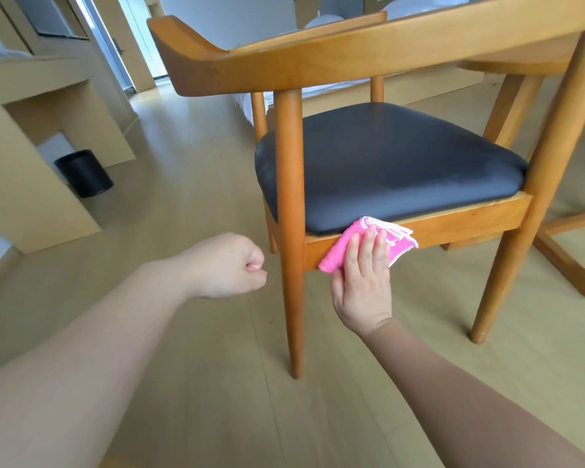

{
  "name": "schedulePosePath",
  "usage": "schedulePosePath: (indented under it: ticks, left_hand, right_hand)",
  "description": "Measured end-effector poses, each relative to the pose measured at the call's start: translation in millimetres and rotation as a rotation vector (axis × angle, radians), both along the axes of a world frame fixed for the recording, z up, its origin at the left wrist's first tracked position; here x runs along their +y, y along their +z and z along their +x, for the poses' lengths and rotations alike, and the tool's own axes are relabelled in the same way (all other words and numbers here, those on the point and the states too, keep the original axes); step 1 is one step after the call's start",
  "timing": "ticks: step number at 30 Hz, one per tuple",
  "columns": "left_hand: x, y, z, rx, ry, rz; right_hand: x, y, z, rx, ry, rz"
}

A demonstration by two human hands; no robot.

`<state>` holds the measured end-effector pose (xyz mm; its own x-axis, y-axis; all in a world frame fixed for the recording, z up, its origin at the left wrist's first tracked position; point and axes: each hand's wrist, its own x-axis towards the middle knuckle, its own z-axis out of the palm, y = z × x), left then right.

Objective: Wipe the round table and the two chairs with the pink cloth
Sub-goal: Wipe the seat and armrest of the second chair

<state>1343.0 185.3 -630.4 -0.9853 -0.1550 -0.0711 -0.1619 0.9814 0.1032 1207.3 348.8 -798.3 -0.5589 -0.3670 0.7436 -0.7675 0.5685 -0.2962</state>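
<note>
At six o'clock of the chair (385, 157), the right hand (362, 285) pressed the cloth (338, 248) flat-fingered against the seat rail (453, 224) to wipe it; the left hand (230, 265) hung fisted, empty, at nine o'clock.

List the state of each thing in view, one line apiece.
Pink cloth: pressed flat on the chair's wooden seat rail.
Right hand: fingers straight, pressing the cloth.
Left hand: fist, holding nothing.
Chair: upright, seat bare.
Black bin: upright on the floor.
</note>
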Motion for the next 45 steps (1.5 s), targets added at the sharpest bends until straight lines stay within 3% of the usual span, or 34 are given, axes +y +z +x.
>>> schedulePosePath:
  ticks: [5,9,16,22,29,34,41,45]
  left_hand:
    - [-1,-2,1,-0.022,0.017,0.006]
    - [-6,-2,6,-0.022,0.063,0.024]
    - [-26,3,16,0.067,0.163,0.046]
    - [-34,4,19,0.106,0.193,0.082]
    - [-29,13,19,0.157,0.194,0.081]
    - [-25,17,20,0.169,0.204,0.116]
    - [-22,17,20,0.156,0.199,0.131]
    - [-21,17,20,0.157,0.191,0.124]
  right_hand:
    - [-19,-7,12,0.270,0.145,0.209]
    - [-21,-9,14,0.337,0.150,0.245]
    - [-23,32,6,0.586,0.281,0.576]
    - [-12,103,-5,0.660,0.349,0.661]
    - [-2,188,-13,0.762,0.284,0.738]
    - [-3,228,-14,0.684,0.249,0.712]
    - [-9,195,-4,0.612,0.251,0.663]
    - [-4,150,2,0.617,0.366,0.771]
